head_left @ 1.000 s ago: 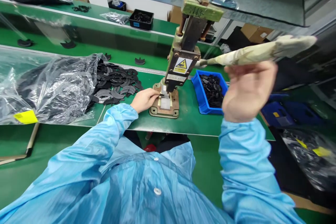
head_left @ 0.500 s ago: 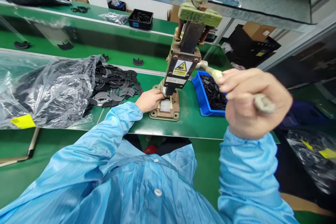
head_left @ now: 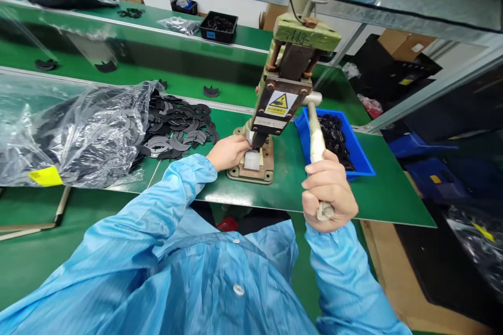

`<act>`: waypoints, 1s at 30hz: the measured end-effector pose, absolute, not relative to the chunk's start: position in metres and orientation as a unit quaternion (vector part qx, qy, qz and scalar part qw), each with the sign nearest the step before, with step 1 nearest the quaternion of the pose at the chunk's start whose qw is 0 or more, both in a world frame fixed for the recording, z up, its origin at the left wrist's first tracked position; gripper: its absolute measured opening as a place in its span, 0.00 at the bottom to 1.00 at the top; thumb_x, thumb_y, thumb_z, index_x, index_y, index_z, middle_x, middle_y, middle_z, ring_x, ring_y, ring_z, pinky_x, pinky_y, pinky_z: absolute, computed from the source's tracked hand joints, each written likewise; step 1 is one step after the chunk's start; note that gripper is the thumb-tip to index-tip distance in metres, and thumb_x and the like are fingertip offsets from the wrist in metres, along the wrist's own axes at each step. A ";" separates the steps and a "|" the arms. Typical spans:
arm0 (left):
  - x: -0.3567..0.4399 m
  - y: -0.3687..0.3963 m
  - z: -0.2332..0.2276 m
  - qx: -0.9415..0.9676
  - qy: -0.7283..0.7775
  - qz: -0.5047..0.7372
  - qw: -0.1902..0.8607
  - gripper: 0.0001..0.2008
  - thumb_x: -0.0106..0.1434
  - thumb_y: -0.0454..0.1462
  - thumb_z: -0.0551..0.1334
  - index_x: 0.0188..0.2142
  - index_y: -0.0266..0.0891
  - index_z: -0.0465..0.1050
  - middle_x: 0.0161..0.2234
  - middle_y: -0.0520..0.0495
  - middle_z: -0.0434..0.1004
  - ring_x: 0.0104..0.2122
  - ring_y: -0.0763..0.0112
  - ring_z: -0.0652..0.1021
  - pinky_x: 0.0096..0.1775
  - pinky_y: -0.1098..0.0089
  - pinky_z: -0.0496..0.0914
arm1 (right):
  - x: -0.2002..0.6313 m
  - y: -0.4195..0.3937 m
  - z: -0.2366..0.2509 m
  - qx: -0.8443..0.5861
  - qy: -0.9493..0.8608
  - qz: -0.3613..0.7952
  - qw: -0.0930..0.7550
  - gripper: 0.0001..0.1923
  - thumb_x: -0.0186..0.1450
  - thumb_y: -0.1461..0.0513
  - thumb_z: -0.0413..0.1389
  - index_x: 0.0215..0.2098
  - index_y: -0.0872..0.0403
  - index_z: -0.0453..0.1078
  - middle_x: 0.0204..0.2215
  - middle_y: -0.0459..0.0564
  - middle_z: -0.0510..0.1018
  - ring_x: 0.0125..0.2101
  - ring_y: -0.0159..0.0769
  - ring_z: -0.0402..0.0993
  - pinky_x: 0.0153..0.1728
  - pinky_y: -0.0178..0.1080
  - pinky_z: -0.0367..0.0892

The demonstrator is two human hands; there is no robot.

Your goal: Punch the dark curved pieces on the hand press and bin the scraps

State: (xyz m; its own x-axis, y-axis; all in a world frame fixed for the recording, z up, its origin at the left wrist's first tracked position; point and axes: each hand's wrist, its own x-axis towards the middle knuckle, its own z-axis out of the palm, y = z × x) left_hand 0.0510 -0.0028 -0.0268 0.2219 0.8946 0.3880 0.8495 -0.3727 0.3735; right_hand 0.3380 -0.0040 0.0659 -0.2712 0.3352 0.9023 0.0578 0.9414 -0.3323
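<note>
My right hand (head_left: 330,191) is wrapped around the pale, tape-wound lever (head_left: 316,138) of a hand press (head_left: 280,102). The lever slopes down toward me from the press's right side. At the press base (head_left: 255,172), my left hand (head_left: 230,154) has its fingers pressed together right beside the ram. Whatever those fingertips hold is hidden by the fingers and the ram. A light-coloured block (head_left: 252,160) sits on the base in front of the ram. To the left lies a heap of black curved pieces (head_left: 178,128), spilling from a clear plastic bag (head_left: 78,136).
A blue bin (head_left: 363,165) of black parts stands right of the press, behind the lever. Single curved pieces (head_left: 211,91) lie on the green strip behind. A black tray (head_left: 219,29) is farther back, and a metal shelf (head_left: 377,13) hangs overhead.
My right hand has pulled the lever down and toward me, and the ram sits lower over the base. My left hand stays beside the ram. The view has shifted slightly.
</note>
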 end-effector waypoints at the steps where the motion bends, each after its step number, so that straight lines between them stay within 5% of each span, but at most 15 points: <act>1: 0.051 -0.005 -0.026 0.779 0.559 0.280 0.042 0.15 0.77 0.36 0.56 0.52 0.43 0.82 0.52 0.42 0.82 0.54 0.59 0.80 0.56 0.60 0.74 | 0.338 -0.003 0.064 -0.125 -0.788 0.110 0.593 0.09 0.62 0.58 0.62 0.26 0.46 0.68 0.25 0.40 0.77 0.37 0.39 0.81 0.64 0.64 0.73; 11: -0.070 -0.016 -0.023 0.705 0.692 0.155 -0.010 0.17 0.71 0.37 0.61 0.56 0.36 0.81 0.54 0.36 0.83 0.54 0.50 0.78 0.60 0.52 0.70 | 0.329 -0.002 0.059 -0.132 -0.755 0.089 0.636 0.09 0.61 0.57 0.61 0.25 0.46 0.67 0.22 0.40 0.75 0.33 0.41 0.79 0.59 0.64 0.76; 18: -0.081 0.004 -0.028 0.742 0.668 0.043 0.039 0.27 0.64 0.37 0.66 0.63 0.46 0.76 0.66 0.42 0.76 0.63 0.47 0.71 0.60 0.50 0.65 | 0.329 -0.002 0.059 -0.140 -0.754 0.096 0.635 0.08 0.60 0.58 0.62 0.25 0.46 0.67 0.22 0.40 0.75 0.33 0.41 0.80 0.59 0.64 0.76; 25: -0.057 0.031 -0.031 0.759 0.651 0.010 0.019 0.15 0.71 0.38 0.60 0.51 0.41 0.83 0.50 0.37 0.83 0.55 0.49 0.77 0.57 0.49 0.64 | 0.331 -0.002 0.060 -0.120 -0.762 0.098 0.629 0.09 0.62 0.59 0.63 0.26 0.48 0.68 0.24 0.40 0.77 0.35 0.40 0.80 0.60 0.64 0.75; 30: -0.051 0.021 -0.012 0.767 0.642 0.002 0.023 0.18 0.76 0.39 0.54 0.56 0.40 0.79 0.51 0.38 0.79 0.47 0.57 0.82 0.48 0.61 0.72 | 0.330 -0.003 0.061 -0.106 -0.763 0.103 0.630 0.11 0.64 0.61 0.64 0.27 0.50 0.68 0.26 0.40 0.77 0.37 0.37 0.80 0.61 0.62 0.74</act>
